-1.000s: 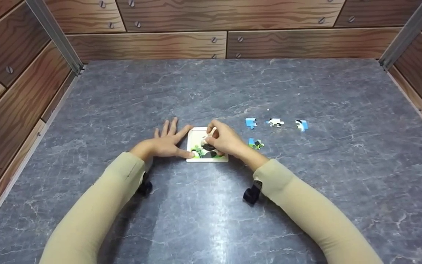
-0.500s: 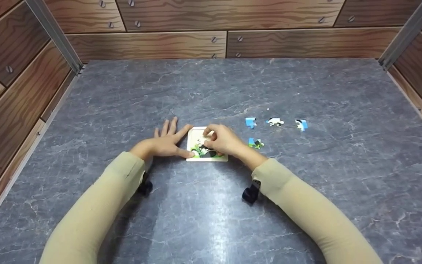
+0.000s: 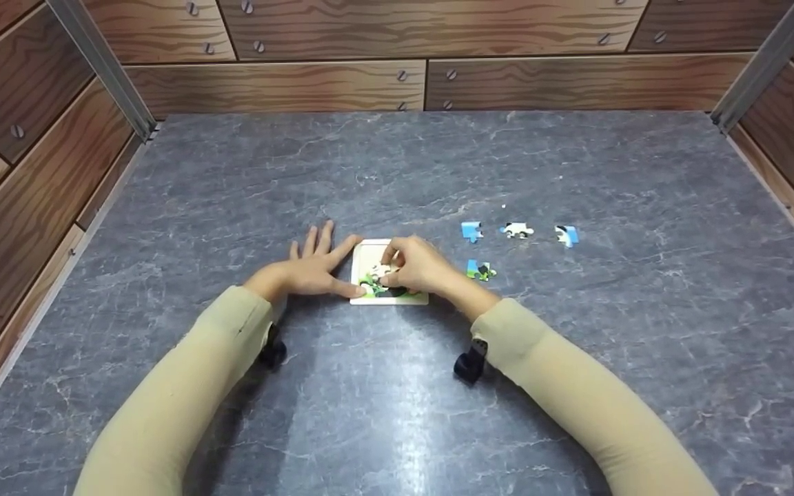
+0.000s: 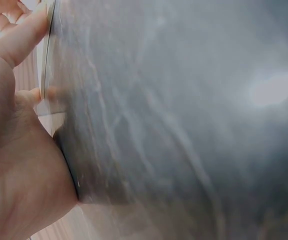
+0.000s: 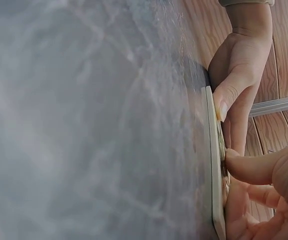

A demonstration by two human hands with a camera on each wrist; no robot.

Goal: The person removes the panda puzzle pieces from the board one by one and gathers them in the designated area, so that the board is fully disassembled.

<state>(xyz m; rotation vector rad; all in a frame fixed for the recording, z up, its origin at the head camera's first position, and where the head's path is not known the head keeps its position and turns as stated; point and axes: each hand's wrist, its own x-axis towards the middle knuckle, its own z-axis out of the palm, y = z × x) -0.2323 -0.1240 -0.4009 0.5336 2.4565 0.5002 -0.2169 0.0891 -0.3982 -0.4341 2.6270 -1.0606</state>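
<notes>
From the head view, the left hand [image 3: 311, 270] lies flat with fingers spread, thumb and forefinger braced against the near-left edge of the puzzle tray [image 3: 368, 249], while the right hand [image 3: 419, 265] curls over the tray's middle, fingertips pressing a piece I cannot see clearly beneath them. Four loose pieces [image 3: 517, 229] lie just beyond the right hand on the grey table [image 3: 397, 386]. In the left wrist view, the thumb [image 4: 26, 32] presses straight against the tray's thin edge [image 4: 46, 65], holding nothing. The right wrist view shows a right fingertip [image 5: 244, 167] bearing down on the tray's face [image 5: 213, 165]. If that piece is misaligned, the pressure could bend its tabs or lift neighbouring pieces; if the bracing thumb slips, the tray could skid away from the right hand.
</notes>
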